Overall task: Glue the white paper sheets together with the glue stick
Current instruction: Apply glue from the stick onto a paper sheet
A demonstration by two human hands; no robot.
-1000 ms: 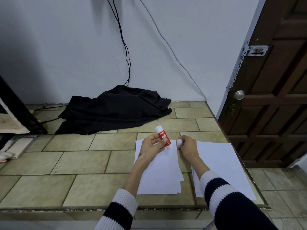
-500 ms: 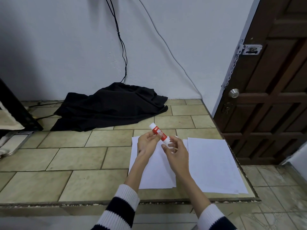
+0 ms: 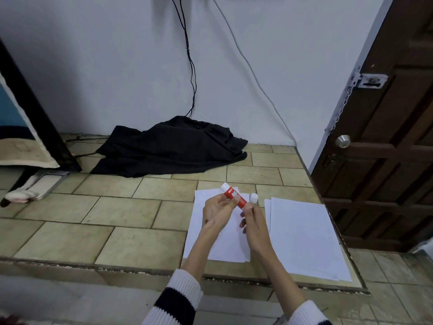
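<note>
The red and white glue stick (image 3: 234,196) is held tilted above the left stack of white paper sheets (image 3: 225,245). My left hand (image 3: 218,213) grips its red body. My right hand (image 3: 254,225) pinches its lower end with the fingertips. A small white cap (image 3: 253,197) stands on the counter just beyond my right fingers, between the two stacks. The second stack of white sheets (image 3: 302,235) lies to the right, near the counter's corner.
The tiled counter (image 3: 117,214) ends at a front edge near me and a right edge by a dark wooden door (image 3: 386,137). A crumpled black cloth (image 3: 173,148) lies at the back by the wall. A dark-framed board (image 3: 35,127) leans at the left.
One second ago my right hand held the white cap apart from the stick. Now the cap stands on the counter and my right fingers hold the stick's lower end. The view shifted slightly.
</note>
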